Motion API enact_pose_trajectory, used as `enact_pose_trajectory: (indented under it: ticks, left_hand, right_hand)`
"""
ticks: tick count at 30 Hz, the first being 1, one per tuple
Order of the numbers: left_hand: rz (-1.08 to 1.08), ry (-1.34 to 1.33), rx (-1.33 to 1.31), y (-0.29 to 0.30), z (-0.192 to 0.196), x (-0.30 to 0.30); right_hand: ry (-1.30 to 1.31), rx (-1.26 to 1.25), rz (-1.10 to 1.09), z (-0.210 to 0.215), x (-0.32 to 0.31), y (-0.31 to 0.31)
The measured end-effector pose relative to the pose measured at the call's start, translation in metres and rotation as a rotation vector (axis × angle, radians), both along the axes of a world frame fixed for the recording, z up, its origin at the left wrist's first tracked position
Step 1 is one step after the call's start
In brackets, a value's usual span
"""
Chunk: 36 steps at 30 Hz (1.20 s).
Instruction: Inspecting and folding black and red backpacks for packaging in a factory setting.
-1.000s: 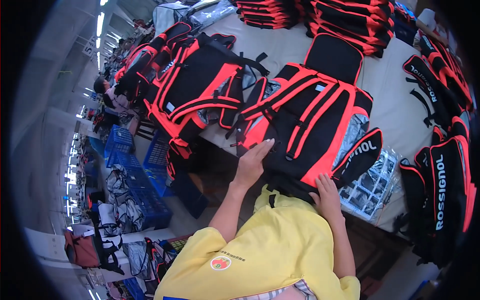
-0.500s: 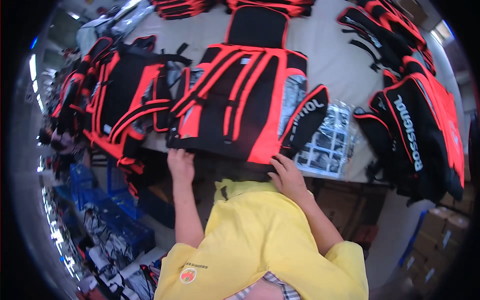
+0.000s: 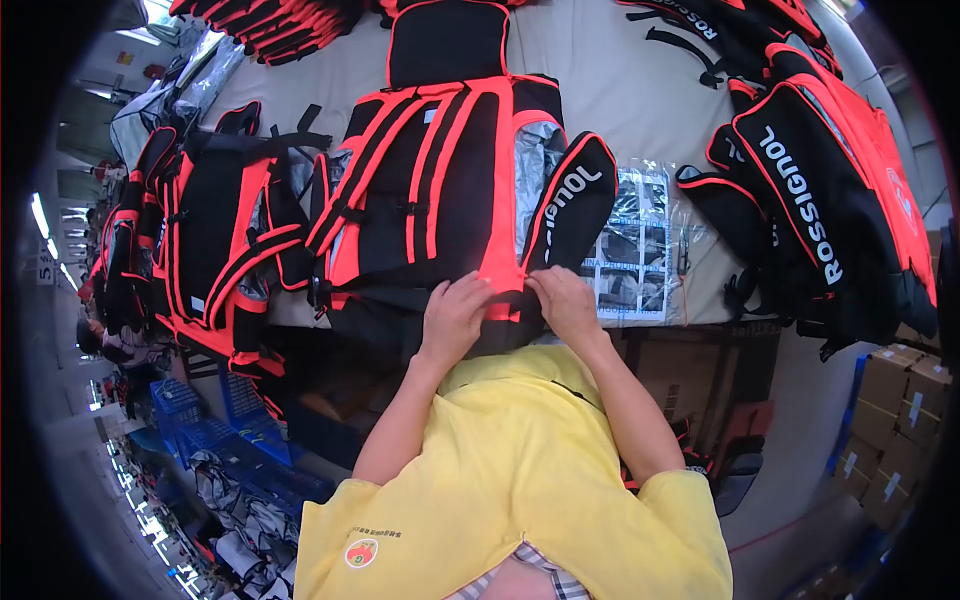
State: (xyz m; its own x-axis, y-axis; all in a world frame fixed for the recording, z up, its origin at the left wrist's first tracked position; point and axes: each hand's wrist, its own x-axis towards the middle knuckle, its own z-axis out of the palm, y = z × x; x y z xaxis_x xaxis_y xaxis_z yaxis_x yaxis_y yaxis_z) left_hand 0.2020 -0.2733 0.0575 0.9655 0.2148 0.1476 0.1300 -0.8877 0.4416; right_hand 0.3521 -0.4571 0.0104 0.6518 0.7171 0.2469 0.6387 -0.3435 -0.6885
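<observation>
A black and orange-red backpack [image 3: 440, 180] lies flat on the pale table [image 3: 620, 90] right in front of me, its bottom end hanging over the near edge. My left hand [image 3: 455, 315] and my right hand [image 3: 562, 300] sit close together on that bottom end, fingers curled, pinching the orange strip of fabric between them. A black side flap with white lettering [image 3: 575, 205] sticks out on the backpack's right.
More black and orange backpacks lie at the left [image 3: 215, 240], right [image 3: 820, 200] and far side [image 3: 270, 15]. A clear plastic bag with printed sheets [image 3: 640, 250] lies beside my right hand. Blue crates [image 3: 210, 430] stand below left, cardboard boxes [image 3: 890, 420] at the right.
My hands have come together from the backpack's two lower corners to the middle of its bottom edge and closed on it. My view has shifted so the backpack sits more centred.
</observation>
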Motion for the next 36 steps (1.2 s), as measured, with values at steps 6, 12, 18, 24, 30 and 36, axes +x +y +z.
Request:
enact_pose_trajectory:
  ticks: [6, 12, 18, 24, 30, 36]
  left_hand:
    - [0.359, 0.001, -0.433, 0.020, -0.014, 0.000]
    - [0.370, -0.006, -0.420, 0.012, -0.018, -0.006]
    - [0.357, 0.061, -0.382, 0.010, -0.012, -0.003]
    - [0.314, 0.119, -0.424, 0.028, -0.006, -0.002]
    - [0.154, 0.018, -0.449, 0.021, 0.058, 0.087]
    - [-0.004, 0.328, -0.183, 0.015, -0.005, 0.207]
  right_hand:
    - [0.038, -0.288, 0.357, 0.025, -0.043, -0.033]
    - [0.279, 0.023, 0.026, 0.039, 0.004, -0.018]
    - [0.190, -0.374, 0.059, 0.058, 0.056, 0.034]
    - [0.245, -0.216, -0.285, 0.007, 0.068, -0.007]
    - [0.747, -0.072, -0.428, -0.028, 0.047, -0.067]
    - [0.596, -0.189, -0.384, -0.020, 0.041, -0.050]
